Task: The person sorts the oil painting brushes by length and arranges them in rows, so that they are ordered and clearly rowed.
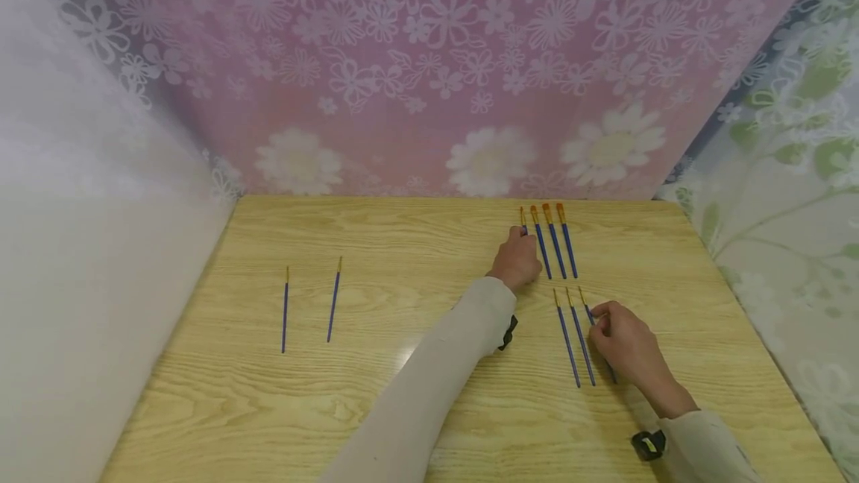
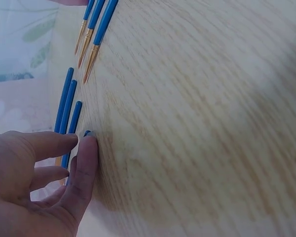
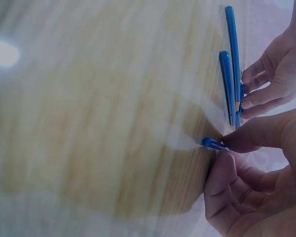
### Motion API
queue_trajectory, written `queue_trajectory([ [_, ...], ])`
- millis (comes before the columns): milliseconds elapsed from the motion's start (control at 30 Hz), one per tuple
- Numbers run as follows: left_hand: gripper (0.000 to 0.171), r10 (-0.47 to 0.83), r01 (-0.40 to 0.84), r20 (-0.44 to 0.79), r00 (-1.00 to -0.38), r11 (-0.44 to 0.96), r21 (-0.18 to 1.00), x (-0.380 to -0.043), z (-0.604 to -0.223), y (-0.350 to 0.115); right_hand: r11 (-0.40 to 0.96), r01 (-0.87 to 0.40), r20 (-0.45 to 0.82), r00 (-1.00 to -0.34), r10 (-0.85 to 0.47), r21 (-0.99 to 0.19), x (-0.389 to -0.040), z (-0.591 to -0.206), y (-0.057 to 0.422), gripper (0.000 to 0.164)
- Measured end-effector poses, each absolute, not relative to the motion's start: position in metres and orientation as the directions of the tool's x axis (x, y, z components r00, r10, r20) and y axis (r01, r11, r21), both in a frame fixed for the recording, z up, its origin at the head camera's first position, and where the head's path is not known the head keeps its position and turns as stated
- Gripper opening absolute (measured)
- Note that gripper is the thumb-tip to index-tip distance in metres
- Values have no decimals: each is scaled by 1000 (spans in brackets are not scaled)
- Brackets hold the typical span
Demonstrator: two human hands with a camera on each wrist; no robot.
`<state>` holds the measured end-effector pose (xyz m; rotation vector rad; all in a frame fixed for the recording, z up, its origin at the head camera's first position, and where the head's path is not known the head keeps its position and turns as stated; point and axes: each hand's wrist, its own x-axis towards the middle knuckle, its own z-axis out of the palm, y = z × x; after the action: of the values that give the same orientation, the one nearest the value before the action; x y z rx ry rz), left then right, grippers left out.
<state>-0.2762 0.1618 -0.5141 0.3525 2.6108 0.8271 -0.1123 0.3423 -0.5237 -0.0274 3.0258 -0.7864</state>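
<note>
I see no containers here; every brush lies straight on the wooden surface [image 1: 416, 393]. My left hand [image 1: 515, 261] pinches the leftmost brush [image 1: 523, 221] of the far row, thumb and forefinger closed on its blue handle. That brush runs lengthwise away from me, orange bristles toward the pink curtain [image 1: 429, 65]. Three more brushes [image 1: 553, 241] lie just beside it, parallel, tips the same way. My right hand [image 1: 627, 345] pinches the rightmost brush [image 1: 585, 302] of the near row, tip pointing away and slightly left. Two brushes [image 1: 573, 338] lie parallel just to its left. Well apart, at the left, lie two thin brushes [image 1: 309, 309], tips also away.
</note>
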Motion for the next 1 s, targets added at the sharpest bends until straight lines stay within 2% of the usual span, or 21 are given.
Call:
queue_trajectory([
  [200, 9, 342, 122, -263, -902, 787, 604, -274, -511, 159, 873, -10, -15, -1000, -20, -487, -112, -525, 343, 30],
  [400, 38, 339, 142, -255, -905, 808, 571, -271, -509, 159, 875, -3, -24, -1000, -17, -484, -113, -525, 342, 30],
  [467, 47, 337, 146, -244, -909, 807, 572, -277, -521, 164, 875, -1, -27, -1000, -16, -484, -113, -524, 343, 30],
  [600, 56, 353, 141, -254, -900, 789, 598, -282, -521, 159, 873, 2, -35, -999, -17, -488, -113, -523, 342, 30],
  [867, 47, 371, 207, -145, -917, 755, 622, -267, -501, 128, 875, 3, -40, -999, -19, -485, -114, -522, 340, 30],
  [1000, 43, 405, 243, -138, -904, 751, 615, -262, -495, 109, 878, 15, -50, -999, -11, -478, -113, -520, 340, 31],
])
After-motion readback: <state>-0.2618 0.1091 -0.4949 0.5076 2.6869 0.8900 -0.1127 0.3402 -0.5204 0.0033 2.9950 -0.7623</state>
